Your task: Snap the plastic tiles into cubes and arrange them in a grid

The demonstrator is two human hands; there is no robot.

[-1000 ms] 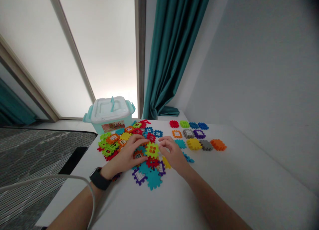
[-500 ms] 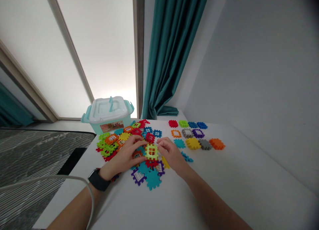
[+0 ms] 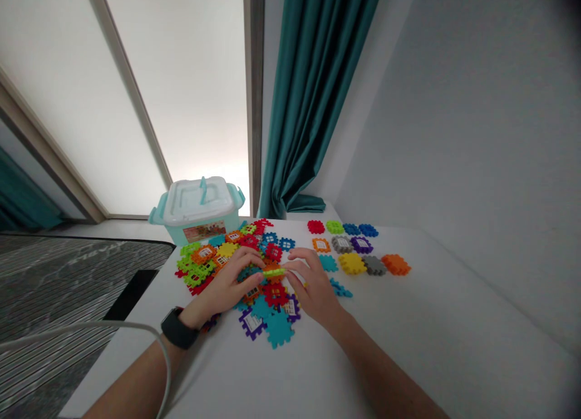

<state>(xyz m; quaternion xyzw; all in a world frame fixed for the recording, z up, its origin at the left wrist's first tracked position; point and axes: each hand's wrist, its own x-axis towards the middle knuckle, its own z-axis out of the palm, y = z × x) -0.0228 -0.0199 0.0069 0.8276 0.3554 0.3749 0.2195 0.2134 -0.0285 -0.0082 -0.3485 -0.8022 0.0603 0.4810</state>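
Head view: a mixed pile (image 3: 261, 308) spreads beneath the left hand (image 3: 230, 286). That and the right hand (image 3: 313, 289), both partly curled, pinch the lime piece (image 3: 274, 273) between their fingertips; face-up moments ago, it's now edge-on, suggesting a turn in hand.

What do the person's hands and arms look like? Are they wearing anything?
The left hand and right hand are bare, with no gloves. No sleeves show on the visible parts of the arms. A black watch with a wide band is on the left wrist; the right wrist has nothing on it. A pale cable curves across the view, over the left arm.
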